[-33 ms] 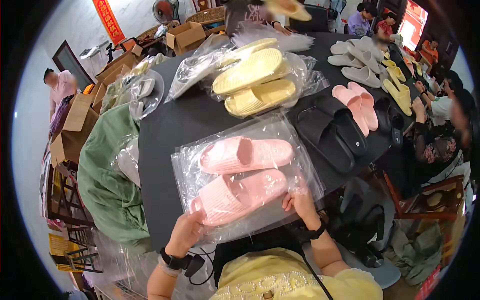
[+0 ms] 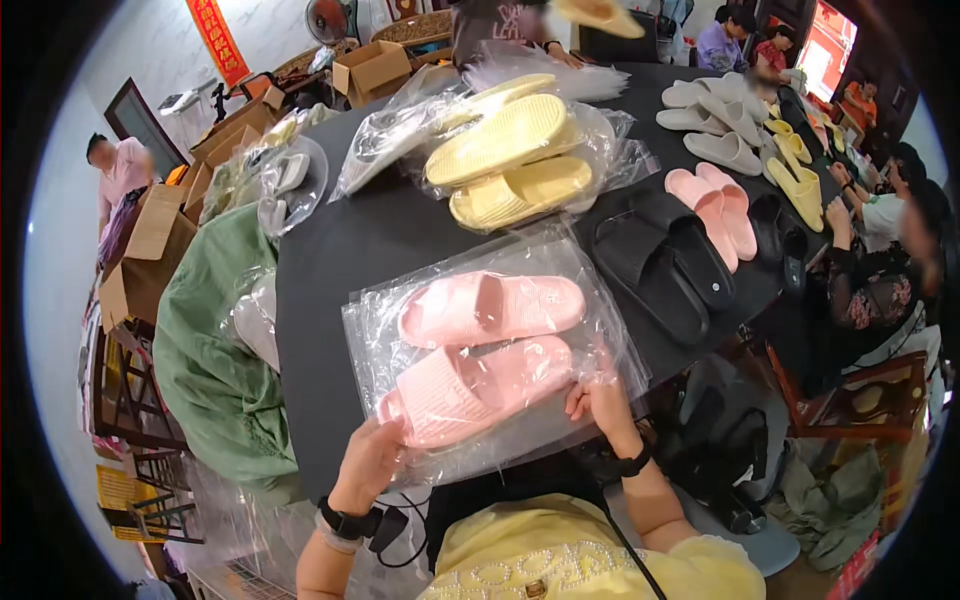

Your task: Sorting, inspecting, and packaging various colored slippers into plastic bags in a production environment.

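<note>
A pair of pink slippers (image 2: 480, 385) lies side by side inside a clear plastic bag (image 2: 385, 330) on the near part of the black table. At the bag's lower left corner, my left hand (image 2: 368, 460) is closed, its thumb pressed on the plastic by the end of the nearer slipper. My right hand (image 2: 605, 410) has its fingers curled on the bag's right edge, beside the other end of that slipper. Past the bag lie bagged yellow slippers (image 2: 510, 150). To the right of it rest large black slippers (image 2: 665, 265) without a bag.
More pink slippers (image 2: 712, 215) and grey slippers (image 2: 720, 115) lie on the table's right side. Green cloth (image 2: 220, 360) hangs at its left edge. Cardboard boxes (image 2: 150, 250) stand further left. Across the table a person holds up a yellow slipper (image 2: 600, 15); others sit along the right.
The yellow slipper held up across the table has shifted slightly to the right. My hands and the bagged pink slippers have hardly moved.
</note>
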The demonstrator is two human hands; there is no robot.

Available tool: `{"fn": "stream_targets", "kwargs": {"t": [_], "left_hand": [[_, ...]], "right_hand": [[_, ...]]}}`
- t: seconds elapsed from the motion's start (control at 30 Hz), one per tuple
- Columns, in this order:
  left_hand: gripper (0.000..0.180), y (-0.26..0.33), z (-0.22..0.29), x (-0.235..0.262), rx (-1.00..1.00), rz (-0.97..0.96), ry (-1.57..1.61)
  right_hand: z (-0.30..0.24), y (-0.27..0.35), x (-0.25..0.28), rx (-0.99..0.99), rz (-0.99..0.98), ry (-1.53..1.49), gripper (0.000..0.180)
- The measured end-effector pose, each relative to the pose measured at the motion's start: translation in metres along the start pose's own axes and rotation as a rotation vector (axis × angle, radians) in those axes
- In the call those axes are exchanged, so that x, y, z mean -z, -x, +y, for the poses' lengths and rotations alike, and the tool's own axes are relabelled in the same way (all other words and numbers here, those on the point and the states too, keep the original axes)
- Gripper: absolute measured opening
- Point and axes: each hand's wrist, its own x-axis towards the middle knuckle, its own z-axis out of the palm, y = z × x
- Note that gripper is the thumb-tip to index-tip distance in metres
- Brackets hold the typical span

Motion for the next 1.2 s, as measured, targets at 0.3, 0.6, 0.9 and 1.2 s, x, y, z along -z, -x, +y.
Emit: {"fn": "stream_targets", "kwargs": {"t": [0.3,0.6,0.9,1.2], "left_hand": [[0.053,0.028,-0.015,0.001,-0.386,0.2,-0.404],[0.061,0.059,-0.032,-0.007,-0.342,0.299,-0.458],[0.047,0.038,-0.056,0.031,-0.532,0.271,-0.323],[0.048,0.035,-0.065,0.026,-0.589,0.269,-0.339]], "right_hand": [[-0.021,-0.004,0.003,-0.066,0.002,-0.416,0.064],[-0.051,0.024,0.017,0.083,0.013,0.256,0.064],[-0.058,0.014,0.035,0.184,0.149,0.459,0.051],[-0.036,0.017,0.049,0.339,0.218,0.782,0.045]]}}
